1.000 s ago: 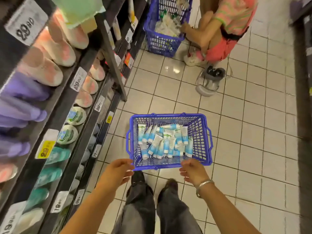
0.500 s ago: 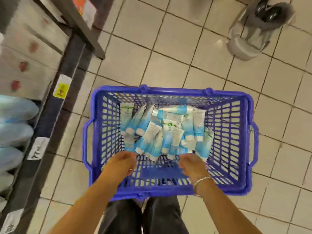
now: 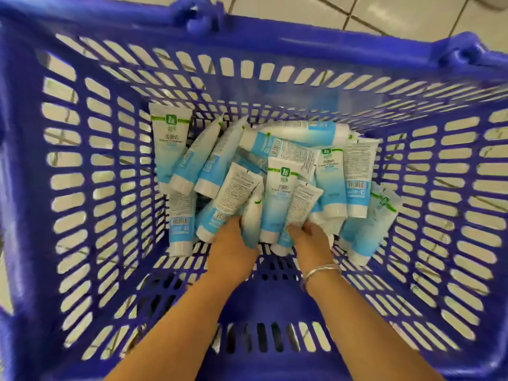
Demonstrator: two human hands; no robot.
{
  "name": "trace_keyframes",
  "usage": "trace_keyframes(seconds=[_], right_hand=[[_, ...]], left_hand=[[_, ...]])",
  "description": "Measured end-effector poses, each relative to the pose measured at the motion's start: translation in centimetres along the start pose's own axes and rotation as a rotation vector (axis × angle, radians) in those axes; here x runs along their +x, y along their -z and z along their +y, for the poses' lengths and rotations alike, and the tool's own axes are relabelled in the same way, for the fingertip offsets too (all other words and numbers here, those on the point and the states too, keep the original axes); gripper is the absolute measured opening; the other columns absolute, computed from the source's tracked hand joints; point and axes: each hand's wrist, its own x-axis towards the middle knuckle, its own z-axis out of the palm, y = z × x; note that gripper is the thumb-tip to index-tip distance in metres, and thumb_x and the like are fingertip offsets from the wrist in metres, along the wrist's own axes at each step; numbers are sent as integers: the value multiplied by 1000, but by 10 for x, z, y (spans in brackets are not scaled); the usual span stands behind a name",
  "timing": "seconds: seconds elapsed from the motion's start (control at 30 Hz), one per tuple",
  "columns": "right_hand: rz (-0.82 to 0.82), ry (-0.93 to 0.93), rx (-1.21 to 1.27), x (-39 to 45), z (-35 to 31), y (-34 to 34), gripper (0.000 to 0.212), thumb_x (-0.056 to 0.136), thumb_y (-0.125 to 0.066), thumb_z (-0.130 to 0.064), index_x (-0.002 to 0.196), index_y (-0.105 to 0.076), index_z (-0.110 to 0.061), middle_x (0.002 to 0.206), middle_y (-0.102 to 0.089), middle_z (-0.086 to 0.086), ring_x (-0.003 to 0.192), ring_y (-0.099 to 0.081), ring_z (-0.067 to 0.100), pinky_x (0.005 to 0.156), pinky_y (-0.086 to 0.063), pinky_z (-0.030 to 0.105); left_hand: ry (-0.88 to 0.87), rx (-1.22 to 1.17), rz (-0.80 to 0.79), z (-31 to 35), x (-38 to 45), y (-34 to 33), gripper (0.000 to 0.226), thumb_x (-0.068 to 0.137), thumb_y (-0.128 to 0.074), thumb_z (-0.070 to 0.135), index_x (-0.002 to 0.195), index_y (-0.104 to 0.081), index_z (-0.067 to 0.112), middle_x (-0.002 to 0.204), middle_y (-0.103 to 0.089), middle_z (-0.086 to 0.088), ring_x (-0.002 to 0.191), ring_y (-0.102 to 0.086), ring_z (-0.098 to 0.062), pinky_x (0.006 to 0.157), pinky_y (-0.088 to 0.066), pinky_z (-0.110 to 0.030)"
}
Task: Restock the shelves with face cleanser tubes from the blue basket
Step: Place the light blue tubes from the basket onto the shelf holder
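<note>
Scanning L to R: the blue basket point(image 3: 90, 171) fills the frame, slotted walls, pale floor tile point(image 3: 412, 12) showing at upper right. Its only contents are face cleanser tubes point(image 3: 277, 160), heaped loose across centre frame, caps mostly toward the bottom edge, labels and barcodes mixed. One tube point(image 3: 171, 138) stands apart at centre-left against the wall.

Left hand point(image 3: 233, 243), lower centre: fingers curled into the heap, gripping approx. two tubes near the cap end. Right hand point(image 3: 313, 240), just right of it, bracelet at wrist: fingers curled round another tube or two; exact count we cannot tell.

Handling, in our judgement: tubes light, soft-bodied, glossy, so apt to slip when bunched. Best hold is low on the body near the stiff cap. No shelf in view.
</note>
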Motion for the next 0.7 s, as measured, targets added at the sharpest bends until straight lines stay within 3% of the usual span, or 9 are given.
trace_keyframes(seconds=[0.1, 0.23, 0.27, 0.37, 0.43, 0.47, 0.53, 0.6, 0.7], right_hand=[[-97, -44, 115, 9, 14, -3, 29, 92, -53, -18, 119, -57, -9, 113, -62, 6, 103, -58, 22, 87, -48, 33], [-185, -101, 137, 20, 30, -6, 21, 93, -52, -27, 113, -55, -22, 99, -62, -4, 83, -60, 7, 56, -46, 7], [-206, -113, 142, 23, 31, -6, 19, 93, -52, -29, 111, -54, -25, 97, -62, -5, 81, -59, 4, 56, -47, 7], [-258, -142, 217, 32, 33, -3, 22, 90, -55, -32, 110, -56, -24, 117, -64, 3, 103, -62, 19, 93, -50, 35], [-261, -135, 255, 33, 36, -1, 20, 86, -60, -28, 105, -59, -22, 119, -63, 8, 110, -60, 25, 101, -44, 47], [-258, -139, 264, 32, 38, -2, 20, 84, -63, -25, 103, -59, -21, 117, -64, 9, 108, -61, 26, 100, -45, 49], [-236, -147, 274, 31, 41, -6, 18, 82, -67, -17, 98, -60, -21, 106, -68, 9, 98, -64, 26, 92, -50, 47], [-167, -164, 331, 31, 37, -11, 13, 80, -66, -12, 88, -60, -21, 85, -67, 7, 76, -64, 21, 74, -55, 39], [-108, -229, 501, 28, 26, -16, 8, 80, -62, -6, 80, -57, -12, 58, -61, 6, 45, -58, 15, 48, -50, 27]], left_hand=[[25, 234, 37, -5, 3, -16, 68, 77, -73, 24, 132, -37, 9, 134, -43, -10, 124, -42, -28, 103, -37, -38], [93, 334, 85, -12, 2, -19, 57, 83, -65, 34, 130, -43, 10, 132, -44, -11, 120, -44, -29, 96, -39, -38], [92, 290, 92, -12, 4, -18, 55, 83, -65, 33, 129, -44, 10, 129, -47, -10, 117, -47, -28, 93, -42, -37], [71, 31, 39, -13, 10, -8, 47, 83, -67, 28, 124, -48, 14, 112, -58, -1, 93, -54, -13, 72, -43, -22], [54, -113, -134, -17, 8, 1, 41, 84, -66, 29, 121, -50, 22, 101, -60, 10, 85, -56, -4, 65, -44, -16], [56, -189, -222, -21, 5, 6, 36, 84, -64, 30, 118, -52, 25, 100, -62, 12, 86, -59, -3, 69, -48, -17], [88, -306, -307, -26, -1, 16, 26, 86, -59, 30, 111, -56, 29, 99, -67, 7, 90, -65, -11, 81, -54, -30], [111, -357, -284, -27, -3, 28, 13, 88, -55, 28, 101, -55, 32, 93, -68, 0, 84, -67, -17, 82, -53, -37], [135, -476, -243, -22, -2, 46, 11, 90, -53, 25, 100, -53, 31, 84, -63, -3, 62, -63, -9, 64, -56, -31]])
